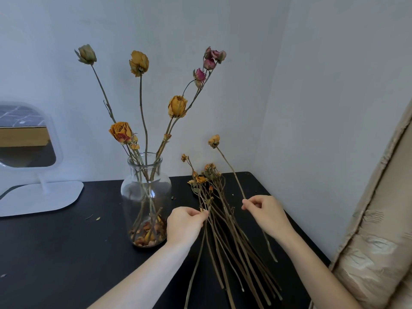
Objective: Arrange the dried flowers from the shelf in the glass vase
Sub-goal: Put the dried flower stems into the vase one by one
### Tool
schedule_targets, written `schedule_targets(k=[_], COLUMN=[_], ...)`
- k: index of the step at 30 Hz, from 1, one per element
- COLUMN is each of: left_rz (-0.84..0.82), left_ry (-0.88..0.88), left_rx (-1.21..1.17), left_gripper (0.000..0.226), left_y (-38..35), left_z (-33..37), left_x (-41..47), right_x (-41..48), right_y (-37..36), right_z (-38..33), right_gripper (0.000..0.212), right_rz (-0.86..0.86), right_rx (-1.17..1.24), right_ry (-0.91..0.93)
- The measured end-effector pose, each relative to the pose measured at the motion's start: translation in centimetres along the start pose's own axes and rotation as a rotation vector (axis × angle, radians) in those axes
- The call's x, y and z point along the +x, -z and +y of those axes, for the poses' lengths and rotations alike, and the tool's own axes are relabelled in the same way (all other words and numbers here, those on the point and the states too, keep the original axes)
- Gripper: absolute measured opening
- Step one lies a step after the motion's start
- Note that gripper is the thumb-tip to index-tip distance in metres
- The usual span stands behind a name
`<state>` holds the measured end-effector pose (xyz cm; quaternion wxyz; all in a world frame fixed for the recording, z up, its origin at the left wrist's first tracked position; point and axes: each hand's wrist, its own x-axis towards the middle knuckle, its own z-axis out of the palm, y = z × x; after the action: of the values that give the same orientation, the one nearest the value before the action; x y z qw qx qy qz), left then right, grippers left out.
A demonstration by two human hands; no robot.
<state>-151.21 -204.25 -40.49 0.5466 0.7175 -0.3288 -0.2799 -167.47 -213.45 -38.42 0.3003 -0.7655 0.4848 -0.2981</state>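
We look down on one black table (66,253) set into a pale corner, with a beige padded chair back (383,230) at its right edge. On the far left stands one white-framed mirror (26,139) on a flat white base. Near the middle of the table stands the single glass vase (146,199), upright, with loose petals lying at its bottom; it holds several tall dried stems — we count four yellow-orange heads, one greenish bud and a cluster of pink buds above the rim. Just to the right of the vase a loose bundle of dried flowers (223,219) lies flat on the table, stems fanned toward us; there are too many, crossing one another, for us to count them. Our left hand (185,224) pinches a stem from this bundle between thumb and fingertips. Our right hand (265,211) pinches one separate stem (230,168) — its single yellow head raised clear of the pile.
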Motion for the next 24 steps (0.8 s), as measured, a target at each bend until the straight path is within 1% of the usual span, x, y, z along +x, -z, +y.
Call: schedule_targets(k=[3,6,11,15,20,24], left_rz=[-0.044,-0.084,-0.082,-0.06,-0.01,-0.007], left_ry=[-0.044,-0.025,0.006,-0.007,-0.05,-0.045], left_rx=[0.029,0.001,-0.027,-0.016,0.06,0.192], left_gripper=[0.025,0.02,0.028,0.027,0.025,0.029], left_y=[0.1,0.0,0.1,0.1,-0.1,0.2], left_z=[0.4,0.6,0.5,0.3,-0.1,-0.9], left_x=[-0.2,-0.3,-0.1,0.1,0.5,0.7], right_x=[-0.1,-0.3,-0.4,-0.4,-0.4,-0.5], right_y=[-0.1,-0.3,-0.3,-0.2,-0.3,-0.3], right_z=[-0.3,-0.4,-0.5,-0.5,-0.5,-0.4], right_gripper=[0.02,0.022,0.021,0.021,0.02,0.021], right_rz=[-0.008,-0.034,-0.051,-0.062,-0.081,-0.078], right_rx=[0.007,0.006,0.008,-0.001,0.007,0.008], right_ry=[0.002,-0.004,-0.016,-0.023,-0.024,-0.027])
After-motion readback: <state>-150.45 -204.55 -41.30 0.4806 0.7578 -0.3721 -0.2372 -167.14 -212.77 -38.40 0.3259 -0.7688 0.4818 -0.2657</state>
